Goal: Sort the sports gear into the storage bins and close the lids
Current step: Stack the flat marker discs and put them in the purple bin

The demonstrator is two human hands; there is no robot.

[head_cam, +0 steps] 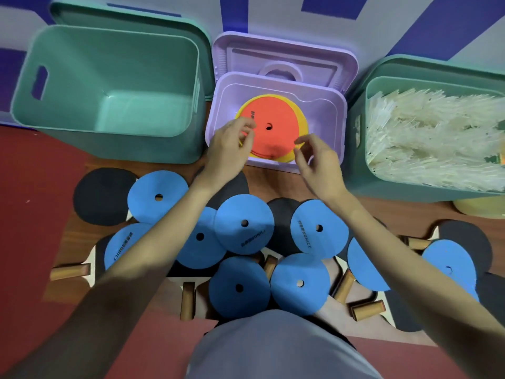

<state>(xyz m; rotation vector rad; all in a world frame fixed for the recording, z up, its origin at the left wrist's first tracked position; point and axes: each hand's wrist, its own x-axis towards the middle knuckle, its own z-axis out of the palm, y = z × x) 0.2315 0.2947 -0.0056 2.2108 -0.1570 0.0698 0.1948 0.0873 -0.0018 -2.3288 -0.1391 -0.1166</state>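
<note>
- A green bin [109,86] stands at the far left, lid off; its pale inside shows and a slot handle is cut in its left wall. Its green lid [131,20] leans behind it.
- On the floor in front lies a heap of flat blue discs [244,224], each with a small centre hole and some with dark print, mixed with black-faced paddles [102,195] on wooden handles.
- The left hand [231,149] hovers over the near left rim of the lilac bin [325,110]; its fingers are loosely curled and I cannot tell whether they touch anything.
- In the lilac bin lies an orange disc [273,127] with a centre hole, resting on a yellow disc [302,119] whose edge shows around it. The lilac lid [284,58] stands up behind.
- The right hand [318,162] hangs over the near rim, fingers apart and bent, holding nothing.
- At the right, a second green bin [360,149] is full of white shuttlecocks [431,138].
</note>
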